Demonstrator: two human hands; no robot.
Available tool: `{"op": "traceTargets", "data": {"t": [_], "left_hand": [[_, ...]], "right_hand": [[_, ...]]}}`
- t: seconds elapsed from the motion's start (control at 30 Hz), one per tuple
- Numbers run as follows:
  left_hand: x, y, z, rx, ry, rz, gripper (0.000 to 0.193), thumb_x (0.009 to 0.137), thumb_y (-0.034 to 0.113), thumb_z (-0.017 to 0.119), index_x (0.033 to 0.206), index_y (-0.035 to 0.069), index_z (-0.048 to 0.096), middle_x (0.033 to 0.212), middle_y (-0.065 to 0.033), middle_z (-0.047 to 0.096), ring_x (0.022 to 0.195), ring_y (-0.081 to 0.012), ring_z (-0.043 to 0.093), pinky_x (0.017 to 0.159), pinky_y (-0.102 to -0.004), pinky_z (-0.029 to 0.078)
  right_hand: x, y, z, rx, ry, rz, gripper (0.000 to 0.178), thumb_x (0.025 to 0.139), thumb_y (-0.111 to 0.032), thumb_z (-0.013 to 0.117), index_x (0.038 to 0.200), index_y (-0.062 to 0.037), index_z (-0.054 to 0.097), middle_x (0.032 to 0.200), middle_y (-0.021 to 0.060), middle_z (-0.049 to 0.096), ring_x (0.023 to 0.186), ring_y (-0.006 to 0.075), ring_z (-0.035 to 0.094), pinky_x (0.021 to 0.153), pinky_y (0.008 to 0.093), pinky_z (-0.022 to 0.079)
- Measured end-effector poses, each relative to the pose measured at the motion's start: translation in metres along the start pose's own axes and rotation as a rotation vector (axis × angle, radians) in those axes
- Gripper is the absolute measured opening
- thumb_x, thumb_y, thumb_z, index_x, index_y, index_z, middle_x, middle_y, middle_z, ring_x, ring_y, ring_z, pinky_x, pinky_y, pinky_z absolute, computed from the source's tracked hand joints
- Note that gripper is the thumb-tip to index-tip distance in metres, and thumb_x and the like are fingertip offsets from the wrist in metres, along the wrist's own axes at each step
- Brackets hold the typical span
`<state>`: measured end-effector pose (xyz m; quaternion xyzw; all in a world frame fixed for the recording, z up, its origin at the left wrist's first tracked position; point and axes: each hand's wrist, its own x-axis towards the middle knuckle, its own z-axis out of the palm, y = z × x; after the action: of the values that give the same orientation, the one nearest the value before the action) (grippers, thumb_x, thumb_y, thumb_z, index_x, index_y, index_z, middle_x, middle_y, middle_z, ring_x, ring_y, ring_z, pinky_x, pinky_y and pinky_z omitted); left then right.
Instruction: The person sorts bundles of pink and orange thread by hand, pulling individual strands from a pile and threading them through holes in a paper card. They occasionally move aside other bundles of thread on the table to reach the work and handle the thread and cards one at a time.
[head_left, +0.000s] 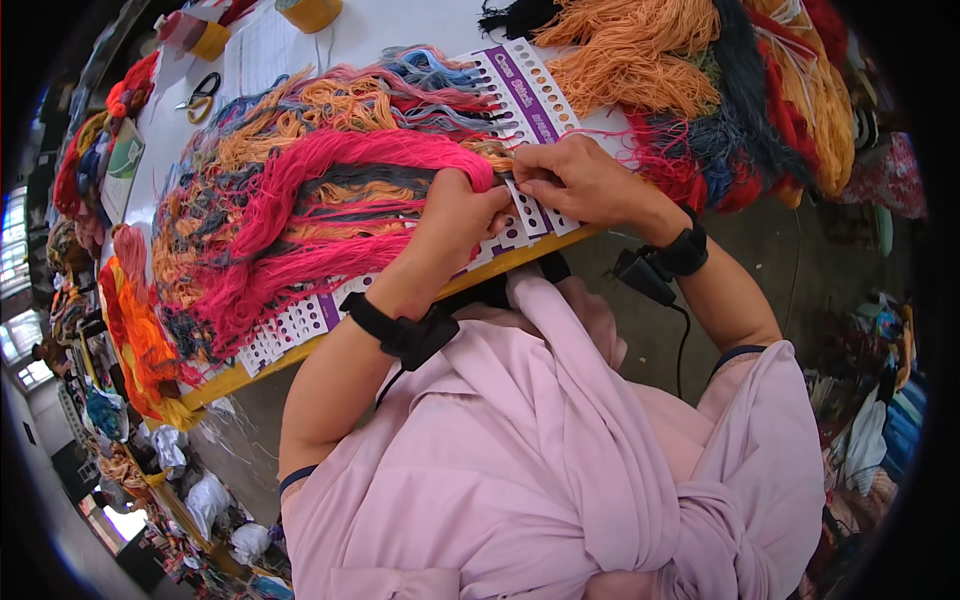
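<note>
A bright pink skein of embroidery thread (345, 150) loops across a heap of orange, grey and blue threads (240, 160). My left hand (455, 215) is closed round the skein's right end. Just to its right, my right hand (578, 182) pinches at the edge of a thread card, thumb and forefinger together; a thin pink strand trails near it. What sits between those fingertips is too small to make out. White-and-purple cards with punched holes, one thread card (520, 95) above my hands and a lower card (300, 328) along the table edge, lie partly under the threads.
Black-handled scissors (203, 95) and two yellowish spools, one a thread cone (308, 12), stand at the upper left. Orange thread bundles (640, 50) pile at the upper right. More orange skeins (130, 320) hang over the left corner of the yellow table edge (270, 372).
</note>
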<state>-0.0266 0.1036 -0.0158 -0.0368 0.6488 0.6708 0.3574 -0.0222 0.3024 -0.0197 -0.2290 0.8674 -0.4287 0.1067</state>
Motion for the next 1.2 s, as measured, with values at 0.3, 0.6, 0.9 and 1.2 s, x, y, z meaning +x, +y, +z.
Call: {"op": "traceTargets", "data": {"t": [0.3, 0.6, 0.9, 1.2], "left_hand": [[-0.015, 0.017, -0.020, -0.133, 0.007, -0.053, 0.009, 0.085, 0.007, 0.070, 0.092, 0.004, 0.067, 0.068, 0.0051, 0.052, 0.056, -0.0034, 0.045, 0.047, -0.0187, 0.031], [-0.018, 0.007, -0.020, 0.082, 0.125, -0.042, 0.018, 0.091, 0.009, 0.061, 0.104, -0.003, 0.063, 0.088, -0.0096, 0.071, 0.053, -0.0043, 0.048, 0.045, -0.0178, 0.035], [-0.022, 0.020, -0.015, -0.437, 0.074, -0.197, 0.016, 0.090, 0.002, 0.056, 0.105, -0.004, 0.054, 0.099, -0.0219, 0.068, 0.054, -0.0059, 0.048, 0.042, -0.0159, 0.036], [-0.012, 0.015, -0.007, -0.270, -0.019, -0.227, 0.011, 0.089, 0.000, 0.061, 0.100, -0.003, 0.060, 0.084, -0.0125, 0.069, 0.051, -0.0038, 0.045, 0.041, -0.0162, 0.031]], "right_hand": [[-0.004, 0.005, 0.001, -0.044, 0.003, -0.002, 0.007, 0.082, -0.011, 0.064, 0.085, -0.0049, 0.064, 0.072, 0.0135, 0.065, 0.067, 0.0298, 0.064, 0.061, 0.0381, 0.048], [-0.002, 0.003, 0.010, -0.066, 0.123, 0.010, 0.009, 0.084, -0.008, 0.065, 0.090, -0.0013, 0.062, 0.069, 0.0130, 0.064, 0.064, 0.0263, 0.064, 0.060, 0.0357, 0.048], [-0.006, 0.002, 0.002, 0.159, 0.081, 0.106, 0.008, 0.086, -0.008, 0.063, 0.089, -0.0007, 0.062, 0.066, 0.0091, 0.063, 0.060, 0.0165, 0.062, 0.059, 0.0312, 0.048], [-0.008, 0.007, 0.002, 0.363, 0.078, 0.129, 0.008, 0.089, -0.008, 0.063, 0.089, -0.0001, 0.060, 0.065, 0.0040, 0.062, 0.061, 0.0090, 0.060, 0.058, 0.0281, 0.047]]}}
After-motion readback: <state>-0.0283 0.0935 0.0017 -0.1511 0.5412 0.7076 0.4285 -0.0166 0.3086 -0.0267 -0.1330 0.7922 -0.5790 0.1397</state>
